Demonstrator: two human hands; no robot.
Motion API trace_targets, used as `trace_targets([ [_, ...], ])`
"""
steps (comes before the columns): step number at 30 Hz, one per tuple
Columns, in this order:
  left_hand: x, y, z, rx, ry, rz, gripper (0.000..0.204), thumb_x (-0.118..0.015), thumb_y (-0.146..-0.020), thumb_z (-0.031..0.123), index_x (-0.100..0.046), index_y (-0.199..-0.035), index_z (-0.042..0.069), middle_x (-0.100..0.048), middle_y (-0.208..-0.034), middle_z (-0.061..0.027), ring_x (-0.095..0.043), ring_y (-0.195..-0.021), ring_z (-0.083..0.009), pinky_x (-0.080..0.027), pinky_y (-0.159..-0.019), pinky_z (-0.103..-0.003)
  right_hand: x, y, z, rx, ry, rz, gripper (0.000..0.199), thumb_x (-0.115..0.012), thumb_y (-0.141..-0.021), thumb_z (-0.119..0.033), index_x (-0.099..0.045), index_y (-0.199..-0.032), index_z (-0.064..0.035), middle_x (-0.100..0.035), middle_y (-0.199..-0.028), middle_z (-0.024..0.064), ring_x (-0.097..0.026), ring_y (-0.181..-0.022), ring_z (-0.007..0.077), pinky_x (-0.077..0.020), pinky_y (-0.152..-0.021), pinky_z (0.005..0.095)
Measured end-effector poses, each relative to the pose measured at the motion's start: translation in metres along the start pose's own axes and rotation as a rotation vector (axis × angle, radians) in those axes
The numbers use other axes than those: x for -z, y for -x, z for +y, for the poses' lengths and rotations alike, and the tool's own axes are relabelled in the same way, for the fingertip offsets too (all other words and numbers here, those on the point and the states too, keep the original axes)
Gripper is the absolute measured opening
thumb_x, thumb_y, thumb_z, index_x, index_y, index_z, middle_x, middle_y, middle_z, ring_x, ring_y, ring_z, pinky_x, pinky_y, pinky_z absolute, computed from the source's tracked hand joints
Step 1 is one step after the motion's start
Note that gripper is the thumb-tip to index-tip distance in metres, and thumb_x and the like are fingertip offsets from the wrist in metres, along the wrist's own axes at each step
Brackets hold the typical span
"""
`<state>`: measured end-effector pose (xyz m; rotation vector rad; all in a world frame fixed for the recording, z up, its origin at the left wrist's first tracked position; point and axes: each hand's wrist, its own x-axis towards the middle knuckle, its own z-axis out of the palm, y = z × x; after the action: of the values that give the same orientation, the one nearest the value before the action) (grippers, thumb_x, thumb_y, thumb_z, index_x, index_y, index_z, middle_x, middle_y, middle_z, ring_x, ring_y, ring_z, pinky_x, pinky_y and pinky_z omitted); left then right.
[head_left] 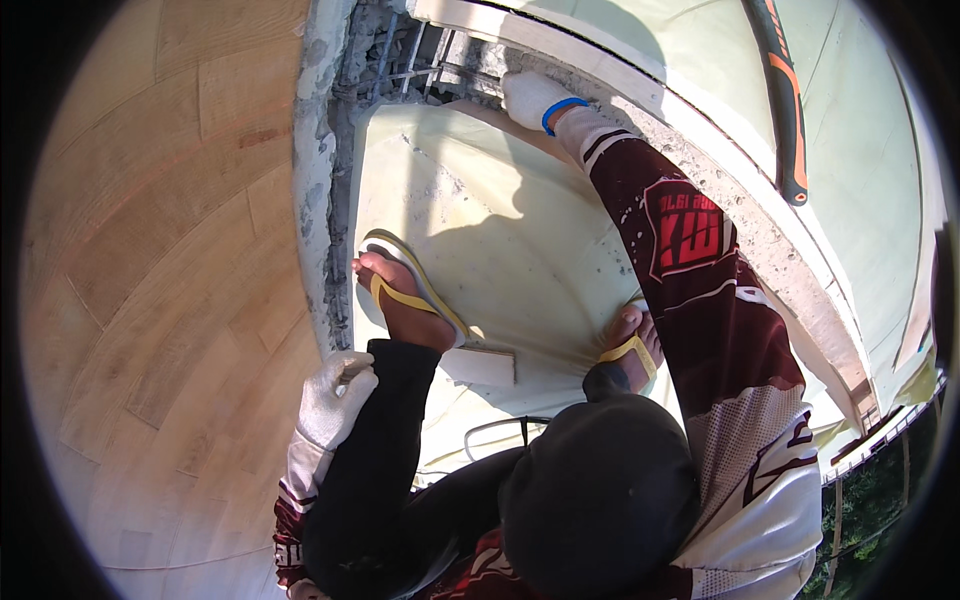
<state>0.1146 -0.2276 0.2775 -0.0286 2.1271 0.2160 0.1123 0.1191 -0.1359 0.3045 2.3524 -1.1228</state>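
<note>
My right hand [532,100], in a white glove with a blue cuff, reaches to the far end of the recess. It is at the rough concrete edge, beside the exposed steel bars [415,62]. Its fingers are turned away, so whatever they may grip is hidden. Next to my bent left knee is my left hand [338,398], also gloved in white. Its fingers curl loosely toward the thumb, and nothing shows between them. Pale sheeting [500,220] lies beneath my feet, which wear yellow-strapped flip-flops [410,280].
A tool with a black and orange handle [785,110] lies on the pale surface at right. Wood-patterned panelling [180,270] spans the left, bordered by a broken concrete edge [318,180]. A small flat board piece [480,367] rests near my left foot. Greenery [870,520] shows beyond the lower-right edge.
</note>
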Motion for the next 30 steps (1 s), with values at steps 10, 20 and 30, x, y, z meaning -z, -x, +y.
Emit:
trace_targets([
  [10, -0.001, -0.003, -0.004, -0.065, 0.004, 0.003, 0.025, -0.073, -0.095, 0.009, -0.073, -0.118, -0.001, -0.076, -0.101, -0.0093, -0.071, -0.093, -0.0144, -0.056, -0.089, -0.031, -0.013, -0.008, 0.003, 0.009, -0.074, 0.124, 0.036, -0.059, -0.096, -0.021, -0.068, -0.116, 0.0065, -0.071, -0.113, 0.0321, -0.069, -0.111, 0.0473, -0.0538, -0.096, 0.0535],
  [20, -0.001, -0.001, -0.004, -0.049, -0.030, -0.002, 0.026, -0.073, -0.095, 0.011, -0.073, -0.118, 0.000, -0.076, -0.100, -0.0094, -0.072, -0.094, -0.0151, -0.056, -0.090, -0.031, -0.020, 0.008, 0.008, -0.152, -0.141, 0.203, 0.036, -0.059, -0.095, -0.021, -0.075, -0.117, 0.0029, -0.073, -0.116, 0.0287, -0.071, -0.109, 0.0459, -0.0564, -0.098, 0.0517],
  [30, 0.001, -0.004, -0.014, -0.006, 0.031, 0.031, 0.025, -0.073, -0.096, 0.011, -0.073, -0.118, 0.000, -0.075, -0.100, -0.0092, -0.071, -0.094, -0.0141, -0.056, -0.089, -0.030, -0.002, 0.018, 0.040, 0.077, 0.035, -0.001, 0.039, -0.062, -0.096, -0.030, -0.073, -0.111, 0.0046, -0.070, -0.110, 0.0339, -0.069, -0.105, 0.0466, -0.0535, -0.096, 0.0526],
])
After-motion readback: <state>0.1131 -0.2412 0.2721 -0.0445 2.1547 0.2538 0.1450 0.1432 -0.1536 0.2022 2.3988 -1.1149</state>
